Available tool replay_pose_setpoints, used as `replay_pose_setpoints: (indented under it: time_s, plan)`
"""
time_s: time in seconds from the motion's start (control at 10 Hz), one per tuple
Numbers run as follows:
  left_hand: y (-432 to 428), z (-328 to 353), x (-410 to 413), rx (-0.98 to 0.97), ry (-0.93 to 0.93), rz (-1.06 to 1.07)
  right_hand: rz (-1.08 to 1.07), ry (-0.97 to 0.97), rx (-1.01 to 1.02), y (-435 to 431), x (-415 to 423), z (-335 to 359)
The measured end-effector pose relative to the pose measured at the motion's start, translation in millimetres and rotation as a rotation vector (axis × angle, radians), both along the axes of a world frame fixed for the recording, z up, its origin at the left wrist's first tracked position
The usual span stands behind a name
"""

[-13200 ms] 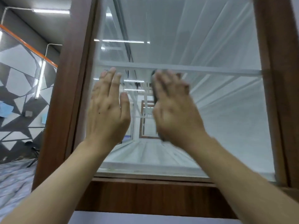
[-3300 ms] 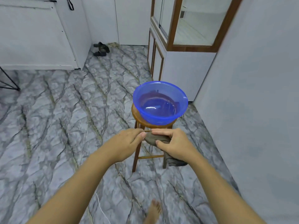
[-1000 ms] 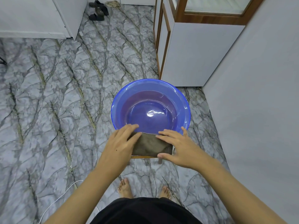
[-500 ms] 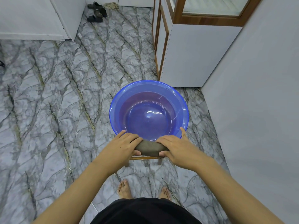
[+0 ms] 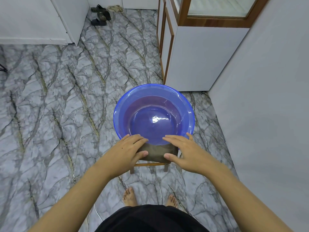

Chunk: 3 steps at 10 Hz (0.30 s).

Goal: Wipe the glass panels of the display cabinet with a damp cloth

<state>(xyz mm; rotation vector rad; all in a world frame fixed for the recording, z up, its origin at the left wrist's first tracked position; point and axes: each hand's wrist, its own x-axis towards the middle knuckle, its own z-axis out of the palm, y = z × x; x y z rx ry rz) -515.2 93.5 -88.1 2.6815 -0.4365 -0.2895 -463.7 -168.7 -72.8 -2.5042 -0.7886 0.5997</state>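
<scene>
brown folded cloth (image 5: 157,152) lies flat on the near edge of a wooden stool (image 5: 150,164), just in front of and touching a blue plastic basin (image 5: 124,104) that sits on the same stool with water (image 5: 153,128) in it. left hand (image 5: 128,148) is on the cloth's left end, fingers straight and together, thumb laid along the near edge, pressing it and not clenched. right hand (image 5: 182,151) mirrors this on the right end, fingers straight and slightly spread, thumb on the cloth's near corner. both sets of fingertips reach the basin's near rim. display cabinet (image 5: 200,61) stands behind the basin against the right wall, its wood-framed glass panel (image 5: 217,5) at the top edge, well apart from the cloth. bare feet (image 5: 129,196) on the grey marble-pattern floor (image 5: 50,114). dark sandals (image 5: 100,14) far back.
</scene>
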Motion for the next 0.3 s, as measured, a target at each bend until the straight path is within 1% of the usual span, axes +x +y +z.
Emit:
replay_pose_setpoints:
  time_s: [0.1, 0.2, 0.3]
  plan:
    - [-2, 7, -3, -0.039, -0.041, 0.04, -0.138, -0.058, 0.179, -12, -11, 1]
    - [-2, 11, -19, -0.132, -0.224, 0.118, -0.31, -0.17, 0.387, -32, -37, -2]
    - [1, 16, -49, -0.275, -0.337, 0.287, -0.431, -0.222, 0.462, -55, -76, -18]
